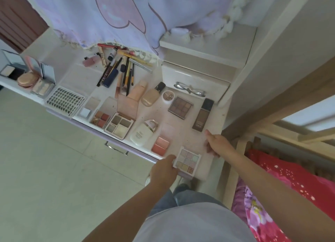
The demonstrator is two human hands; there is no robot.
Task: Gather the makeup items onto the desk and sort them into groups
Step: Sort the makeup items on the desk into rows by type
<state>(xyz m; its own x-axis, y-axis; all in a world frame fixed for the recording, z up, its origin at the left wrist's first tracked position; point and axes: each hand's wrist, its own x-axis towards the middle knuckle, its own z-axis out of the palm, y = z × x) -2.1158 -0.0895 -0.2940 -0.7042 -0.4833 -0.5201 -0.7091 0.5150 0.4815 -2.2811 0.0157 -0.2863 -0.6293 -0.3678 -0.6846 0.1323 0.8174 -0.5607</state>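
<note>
Our left hand (164,170) grips the pastel palette (187,159) by its edge at the desk's (188,133) near rim; right hand (215,143) rests loosely open beside it. Likely light, rigid, slick; we'd pinch its sides.

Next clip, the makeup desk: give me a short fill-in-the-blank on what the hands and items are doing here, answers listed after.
1. The left hand holds the edge of a pastel palette with ____ pans.
2. The right hand rests on the ____.
3. The dark brown foundation bottle lies just right of the brown ____.
4. The clear eyeglasses lie ____ the brown palette.

Answers: nine; desk; palette; behind
</note>
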